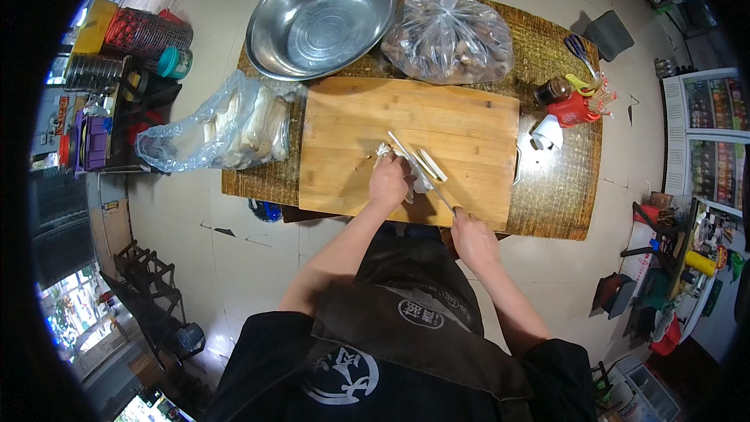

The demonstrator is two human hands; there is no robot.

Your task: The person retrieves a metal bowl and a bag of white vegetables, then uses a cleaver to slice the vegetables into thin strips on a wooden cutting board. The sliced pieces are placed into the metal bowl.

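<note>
My left hand (391, 179) presses a pale mushroom (383, 150) down on the wooden cutting board (345, 123); the fingers hide most of it. In my right hand (473, 237) is the handle of a kitchen knife (436, 187), whose blade slants up and left beside my left fingers. Seen nearly edge-on, the blade lies between the held piece and a few white cut slices (430, 165) to its right. Small crumbs lie on the board left of my left hand.
A clear plastic bag of long pale mushrooms (252, 126) lies left of the board. Behind it stand a large steel basin (322, 17) and a tied bag of brownish mushrooms (448, 41). At right are a white cup (548, 132), red chopstick holder (567, 112), dark jar (552, 91) and scissors (579, 51).
</note>
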